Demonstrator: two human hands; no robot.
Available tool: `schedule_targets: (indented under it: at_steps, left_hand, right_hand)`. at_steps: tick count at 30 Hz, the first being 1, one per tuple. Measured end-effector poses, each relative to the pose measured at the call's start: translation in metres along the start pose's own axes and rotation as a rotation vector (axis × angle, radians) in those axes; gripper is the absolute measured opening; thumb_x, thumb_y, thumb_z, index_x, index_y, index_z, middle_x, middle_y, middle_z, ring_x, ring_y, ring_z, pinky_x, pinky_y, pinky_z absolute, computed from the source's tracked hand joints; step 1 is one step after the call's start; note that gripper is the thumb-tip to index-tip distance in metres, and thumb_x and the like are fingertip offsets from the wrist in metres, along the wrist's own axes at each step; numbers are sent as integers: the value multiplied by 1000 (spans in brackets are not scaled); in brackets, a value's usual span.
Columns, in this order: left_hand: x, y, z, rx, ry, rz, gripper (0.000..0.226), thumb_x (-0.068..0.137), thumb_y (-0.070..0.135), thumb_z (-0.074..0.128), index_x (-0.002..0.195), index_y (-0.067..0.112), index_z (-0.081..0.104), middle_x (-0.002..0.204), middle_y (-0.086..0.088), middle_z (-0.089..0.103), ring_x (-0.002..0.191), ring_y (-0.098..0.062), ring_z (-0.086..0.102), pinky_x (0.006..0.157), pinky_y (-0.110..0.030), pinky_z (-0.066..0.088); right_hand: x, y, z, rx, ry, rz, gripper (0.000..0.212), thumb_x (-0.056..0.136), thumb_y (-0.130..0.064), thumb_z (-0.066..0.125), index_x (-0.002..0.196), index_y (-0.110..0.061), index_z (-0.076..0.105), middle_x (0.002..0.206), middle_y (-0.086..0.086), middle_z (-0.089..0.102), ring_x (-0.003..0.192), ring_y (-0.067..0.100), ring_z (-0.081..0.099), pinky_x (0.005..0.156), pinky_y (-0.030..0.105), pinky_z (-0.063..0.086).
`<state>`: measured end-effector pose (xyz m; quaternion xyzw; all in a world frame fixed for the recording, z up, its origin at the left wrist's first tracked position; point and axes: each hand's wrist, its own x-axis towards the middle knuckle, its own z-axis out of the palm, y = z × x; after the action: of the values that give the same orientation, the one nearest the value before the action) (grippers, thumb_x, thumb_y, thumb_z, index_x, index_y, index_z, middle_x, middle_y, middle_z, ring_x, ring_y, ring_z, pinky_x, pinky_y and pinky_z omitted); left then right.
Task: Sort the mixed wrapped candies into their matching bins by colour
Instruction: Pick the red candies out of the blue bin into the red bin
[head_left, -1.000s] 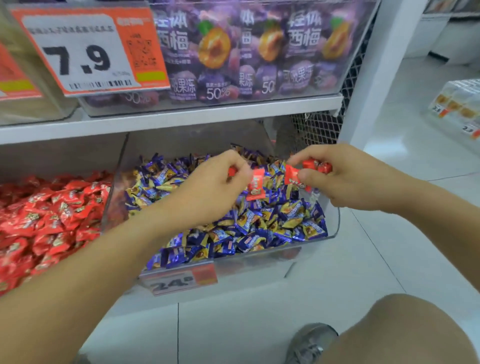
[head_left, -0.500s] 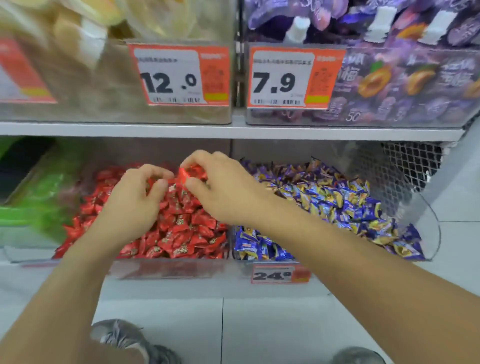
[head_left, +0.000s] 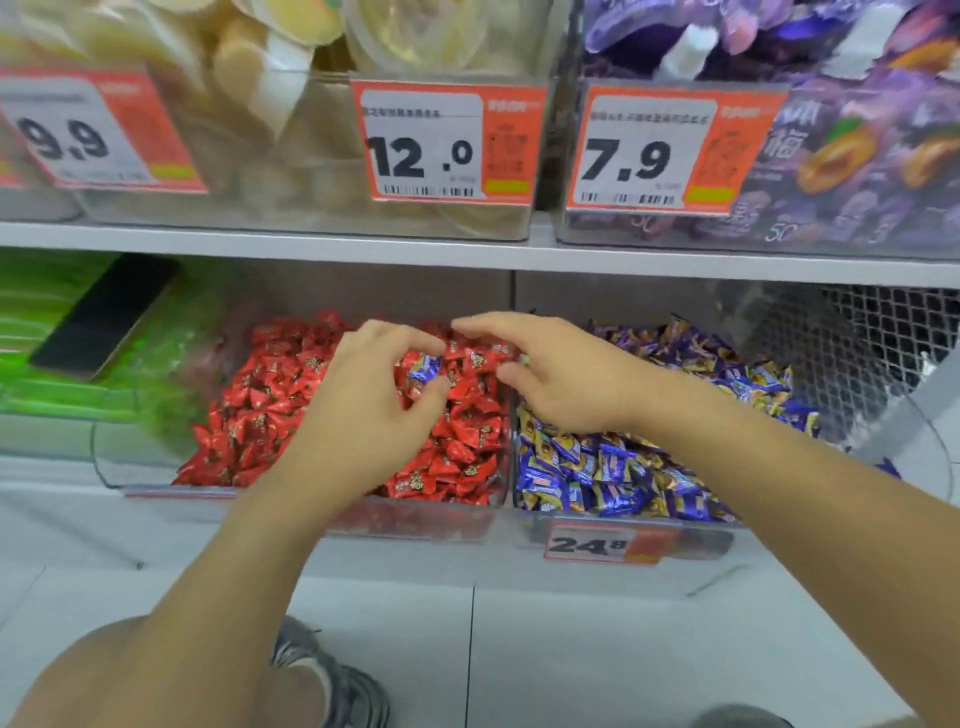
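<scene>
A clear bin (head_left: 111, 457) holds a heap of red wrapped candies (head_left: 260, 410). To its right, a second clear bin (head_left: 691, 535) is full of blue-and-gold candies (head_left: 613, 467). One blue candy (head_left: 426, 366) lies among the red ones. My left hand (head_left: 363, 415) hovers over the red heap, thumb and forefinger curled around that blue candy and touching it. Spread flat with nothing in it, my right hand (head_left: 561, 379) is above the wall between the two bins.
The shelf above (head_left: 519, 254) carries bins of pale and purple sweets with orange price tags (head_left: 447, 140). A green bin with a black flat object (head_left: 104, 317) stands at the left. Wire mesh (head_left: 857, 338) closes the right end. My shoe (head_left: 332, 675) is on the tiled floor.
The red candies that both hands carried over from the blue bin are gone from them. My left hand now curls around a blue candy in the red heap, and my right hand has spread flat.
</scene>
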<state>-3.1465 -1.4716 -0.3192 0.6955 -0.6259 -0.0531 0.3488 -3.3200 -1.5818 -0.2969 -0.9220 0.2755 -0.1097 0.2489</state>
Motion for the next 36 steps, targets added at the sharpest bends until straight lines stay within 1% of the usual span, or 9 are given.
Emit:
schedule_targets:
  at_steps: [6,11,16,20,23,26,29,33,36]
  left_hand:
    - [13,-13,26,147,-29,-96,39,84,36,65,120,20,63,108,0,63,102,-24,53,92,-38,42]
    - [35,-20,30,257,-30,-84,25,82,39,73,103,25,72,88,5,70,97,-26,52,84,-41,42]
    - [31,-14,3,-199,177,-190,12,80,18,78,86,26,71,77,15,69,73,-2,64,72,-17,51]
    - [16,23,1,-660,141,-195,21,83,5,74,102,8,66,90,-4,72,79,-12,71,69,-20,57]
    - [8,44,11,-809,-1,-153,25,89,8,69,112,10,60,99,-8,73,89,-21,72,79,-33,59]
    - [3,63,26,-469,-96,68,20,90,20,68,109,24,63,104,9,67,95,-8,65,82,-27,54]
    - [0,89,48,-40,-386,284,32,89,37,66,119,30,61,114,6,53,103,-11,55,90,-33,47]
    - [10,107,74,482,-754,229,69,87,49,63,148,35,33,132,-8,36,116,-31,52,100,-40,44]
    - [26,111,89,525,-816,247,87,80,49,71,152,37,23,139,-12,31,114,-34,55,99,-37,46]
  right_hand:
    - [28,4,-5,-164,90,-22,24,90,-30,69,113,-22,65,106,-3,69,101,18,59,91,34,46]
    - [40,3,3,-214,43,-17,42,84,-13,73,124,-22,66,121,0,64,113,17,59,91,21,41]
    - [35,-6,2,-15,75,-4,57,89,-24,69,142,-18,49,133,2,62,120,13,59,105,24,43]
    - [1,-16,4,380,244,17,29,90,-30,71,116,-19,64,89,3,72,75,17,71,74,38,60]
    - [-38,-1,-6,502,345,95,13,87,-17,75,97,-21,68,81,11,70,68,31,69,63,47,60]
    - [-80,30,-26,412,356,207,21,87,-9,73,101,-24,69,87,6,70,69,22,70,67,40,59]
    - [-118,58,-47,7,234,252,41,88,-13,71,124,-32,65,115,-3,63,100,10,64,90,30,52]
    - [-164,72,-62,-135,214,337,29,90,-27,68,118,-34,68,107,-2,59,93,13,61,93,37,49]
    - [-175,69,-54,-185,-126,490,55,90,-50,62,142,-47,43,109,0,41,95,16,51,93,31,41]
